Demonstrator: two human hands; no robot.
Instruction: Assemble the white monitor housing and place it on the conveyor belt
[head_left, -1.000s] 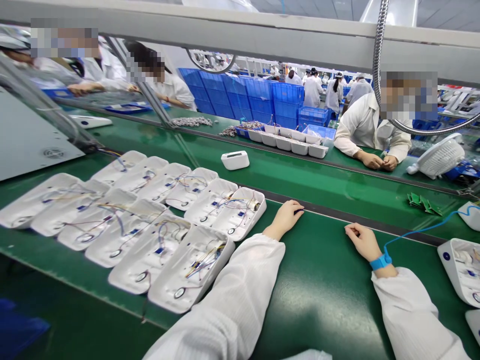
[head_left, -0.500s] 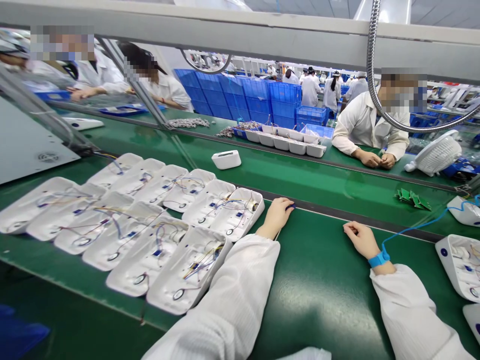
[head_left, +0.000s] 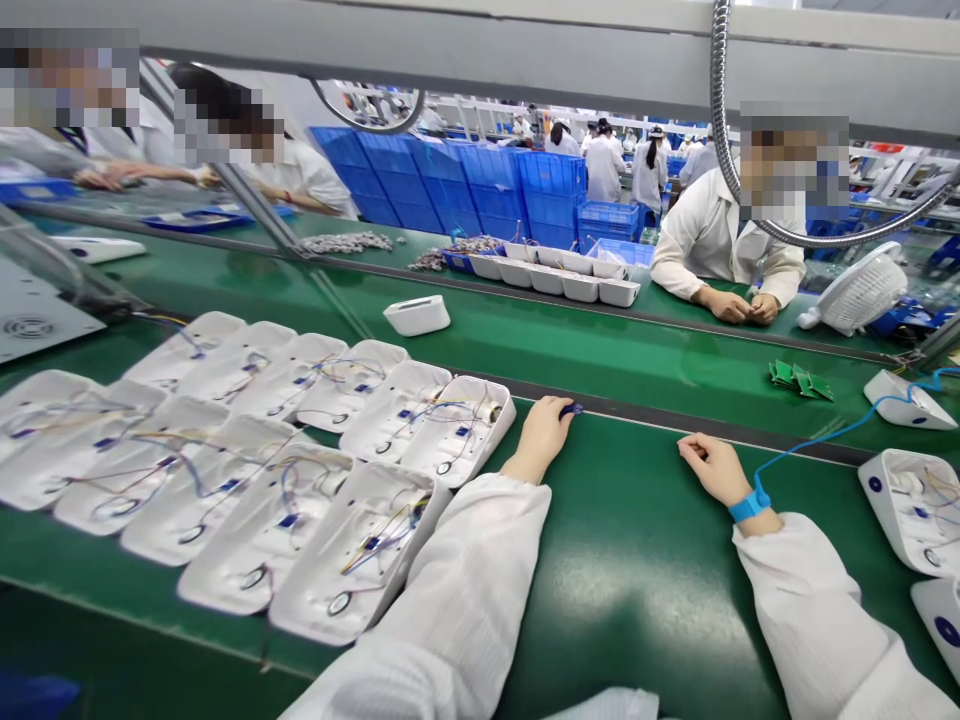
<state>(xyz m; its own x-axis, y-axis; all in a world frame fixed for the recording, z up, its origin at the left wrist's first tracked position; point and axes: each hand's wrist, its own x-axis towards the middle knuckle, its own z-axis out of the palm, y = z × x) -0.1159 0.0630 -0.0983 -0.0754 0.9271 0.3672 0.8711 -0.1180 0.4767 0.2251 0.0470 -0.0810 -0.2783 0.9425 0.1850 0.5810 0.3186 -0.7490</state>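
Note:
My left hand [head_left: 545,430] is closed, its fingertips pinching a small dark blue part [head_left: 572,408] at the far edge of the green work surface. What kind of part it is, I cannot make out. My right hand [head_left: 716,468] rests on the surface with fingers curled together, and nothing shows in them. Around its wrist is a blue wrist strap [head_left: 748,506] with a coiled blue cord. Left of my left hand lie several open white plastic housings [head_left: 459,455], with coloured wires, small blue boards and round metal parts inside.
More white housings [head_left: 907,520] stand at the right edge. Past the black rail, the green belt bears a white housing [head_left: 417,316] and green circuit boards [head_left: 801,380]. A co-worker [head_left: 731,250] leans opposite, beside a white fan [head_left: 859,288]. A metal flexible hose [head_left: 721,110] hangs overhead.
The view has shifted slightly, so most things sit a little further left. Both hands keep nearly the same pose, and the dark blue part in my left fingers shows more clearly.

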